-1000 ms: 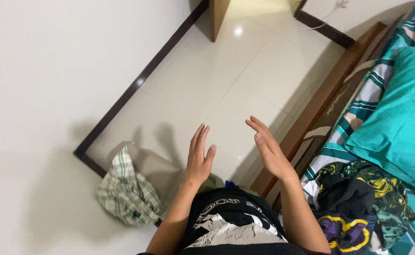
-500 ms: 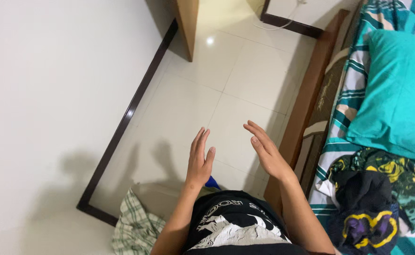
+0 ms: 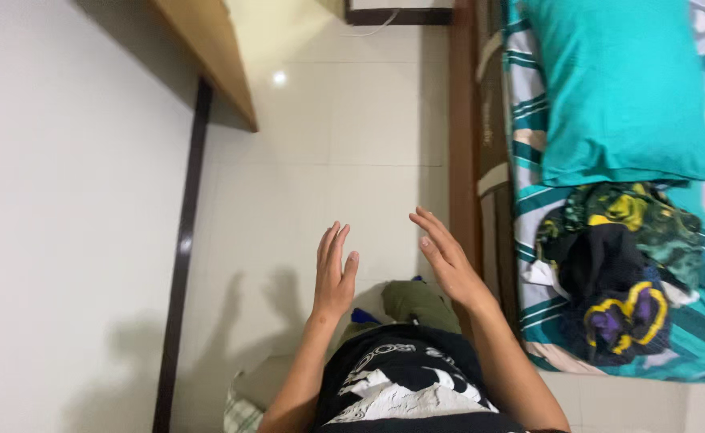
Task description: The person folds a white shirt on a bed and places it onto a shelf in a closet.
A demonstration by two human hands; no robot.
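Bed fills the right side, its wooden frame edge running along the pale tiled floor, and a teal pillow lies at its far end. Nearer on the striped sheet sits a crumpled heap of dark clothes with yellow and purple print, just below the pillow. Both hands hang in mid-air over the floor, well left of that heap. The left hand has its grip spread, fingers straight and holding nothing; the right hand is likewise spread flat and empty, palm turned toward the left one. An olive-green garment lies on the floor just below the hands, with a checked cloth at the near edge. As a judgement, the loose cloth underfoot could catch a foot and cause a slip on the glossy tiles, and the right hand, being close to the bed frame, could knock against its hard edge.
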